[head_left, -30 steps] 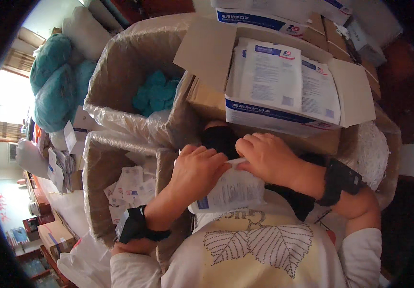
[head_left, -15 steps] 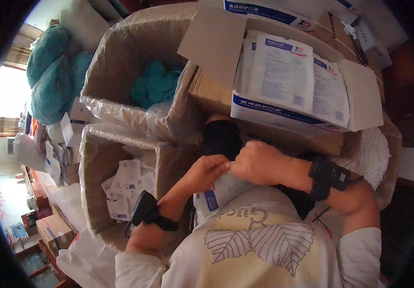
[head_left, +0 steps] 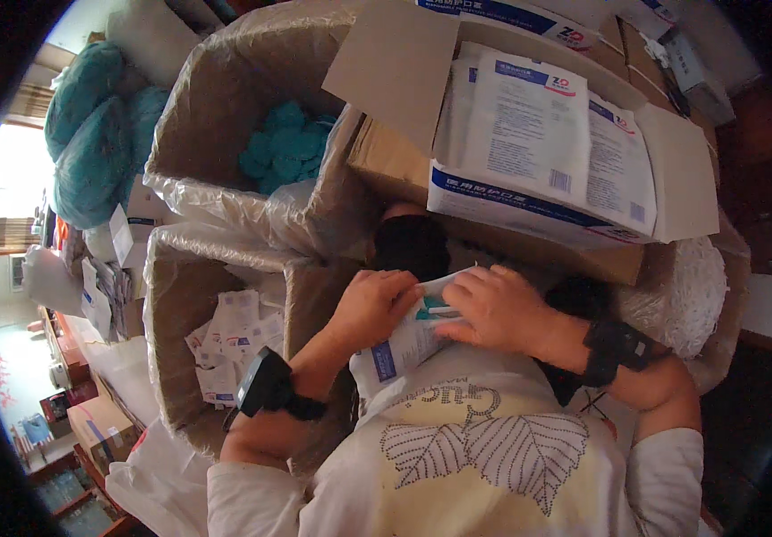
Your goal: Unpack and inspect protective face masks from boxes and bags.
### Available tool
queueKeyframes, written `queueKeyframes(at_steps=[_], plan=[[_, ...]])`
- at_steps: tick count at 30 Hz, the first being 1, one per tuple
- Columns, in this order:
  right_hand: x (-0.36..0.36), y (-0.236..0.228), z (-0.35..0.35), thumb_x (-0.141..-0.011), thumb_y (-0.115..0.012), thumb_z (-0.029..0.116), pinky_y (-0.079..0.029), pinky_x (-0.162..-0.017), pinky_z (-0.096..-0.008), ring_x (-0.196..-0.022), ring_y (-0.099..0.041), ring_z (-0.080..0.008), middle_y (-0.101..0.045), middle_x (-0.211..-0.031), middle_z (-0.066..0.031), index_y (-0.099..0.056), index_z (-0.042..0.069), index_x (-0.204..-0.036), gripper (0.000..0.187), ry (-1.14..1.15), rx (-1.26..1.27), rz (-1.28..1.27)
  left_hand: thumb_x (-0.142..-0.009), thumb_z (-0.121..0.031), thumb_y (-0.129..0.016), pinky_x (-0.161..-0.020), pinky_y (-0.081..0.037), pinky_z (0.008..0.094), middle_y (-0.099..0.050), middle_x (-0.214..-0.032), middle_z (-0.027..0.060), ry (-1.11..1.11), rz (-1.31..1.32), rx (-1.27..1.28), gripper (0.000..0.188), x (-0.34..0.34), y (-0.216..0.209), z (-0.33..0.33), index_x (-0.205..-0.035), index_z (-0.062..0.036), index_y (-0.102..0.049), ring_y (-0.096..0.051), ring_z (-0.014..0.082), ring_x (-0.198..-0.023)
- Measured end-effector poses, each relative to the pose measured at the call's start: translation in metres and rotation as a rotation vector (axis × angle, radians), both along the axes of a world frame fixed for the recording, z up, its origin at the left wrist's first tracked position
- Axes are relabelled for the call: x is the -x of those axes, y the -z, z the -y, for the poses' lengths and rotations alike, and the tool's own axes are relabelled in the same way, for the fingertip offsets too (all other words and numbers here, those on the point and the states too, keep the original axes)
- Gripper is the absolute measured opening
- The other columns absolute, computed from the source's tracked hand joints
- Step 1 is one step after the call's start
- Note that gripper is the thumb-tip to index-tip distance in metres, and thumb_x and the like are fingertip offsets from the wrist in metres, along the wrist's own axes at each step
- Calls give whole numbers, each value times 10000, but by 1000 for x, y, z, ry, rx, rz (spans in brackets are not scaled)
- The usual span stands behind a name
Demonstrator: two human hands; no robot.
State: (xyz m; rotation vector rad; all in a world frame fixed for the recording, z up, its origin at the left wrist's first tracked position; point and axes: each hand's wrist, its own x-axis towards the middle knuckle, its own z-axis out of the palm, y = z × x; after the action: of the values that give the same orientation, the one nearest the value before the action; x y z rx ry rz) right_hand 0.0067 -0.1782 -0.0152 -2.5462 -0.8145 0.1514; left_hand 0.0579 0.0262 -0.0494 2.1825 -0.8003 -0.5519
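A white packet with a blue printed patch [head_left: 413, 347] lies tilted against my shirt. My left hand [head_left: 373, 307] grips the packet's left upper edge between thumb and fingers. On the opposite side, my right hand [head_left: 493, 309] is closed on the upper edge, with its thumb and fingers near the mouth. Between the hands the packet gapes, and something teal [head_left: 425, 309] with a white strip shows inside it. Most of that teal thing is hidden by the packet and my fingers.
Ahead on the right, an open white and blue box [head_left: 529, 210] holds upright white packets. A plastic-lined carton [head_left: 216, 116] with teal pieces [head_left: 285, 148] stands far left. Nearer, another lined carton [head_left: 171, 358] contains small printed papers [head_left: 235, 336]. White stringy material [head_left: 699, 300] lies at right.
My hands were pinched close together over the packet's top. Now they have moved apart, the packet's mouth is spread, and the teal thing inside has come into view.
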Motion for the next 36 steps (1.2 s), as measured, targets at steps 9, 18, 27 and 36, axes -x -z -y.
queueKeyframes(at_steps=[9, 18, 27, 36], plan=[[-2, 33, -11, -736, -545, 214, -461, -661, -375, -744, -587, -254, -574, -752, -78, -543, 79, -766, 138, -52, -77, 19, -850, -251, -469, -667, -440, 429, -566, -707, 132, -71, 264, -250, 216, 22, -14, 11, -771, -54, -503, -567, 329, -707], [2, 43, -20, -742, -508, 169, -473, -664, -373, -726, -592, -245, -575, -751, -85, -555, 87, -739, 94, -146, -54, 27, -847, -319, -473, -538, -453, 437, -574, -648, 132, -35, 201, -283, 274, 16, 36, 5, -704, -90, -518, -575, 327, -622], [33, 23, 0, -739, -515, 184, -474, -624, -351, -696, -580, -224, -559, -718, -58, -531, 104, -719, 84, -309, -203, -68, -867, -316, -438, -578, -451, 444, -575, -690, 146, -100, 134, -210, 298, 21, 69, -1, -708, -75, -513, -566, 343, -677], [31, 7, 52, -805, -541, 322, -443, -627, -373, -719, -536, -281, -518, -717, -77, -517, 64, -813, 259, 115, -501, -665, -859, -288, -458, -576, -447, 446, -573, -724, 148, -42, 85, -193, 249, 10, 43, 9, -753, -71, -515, -560, 349, -692]])
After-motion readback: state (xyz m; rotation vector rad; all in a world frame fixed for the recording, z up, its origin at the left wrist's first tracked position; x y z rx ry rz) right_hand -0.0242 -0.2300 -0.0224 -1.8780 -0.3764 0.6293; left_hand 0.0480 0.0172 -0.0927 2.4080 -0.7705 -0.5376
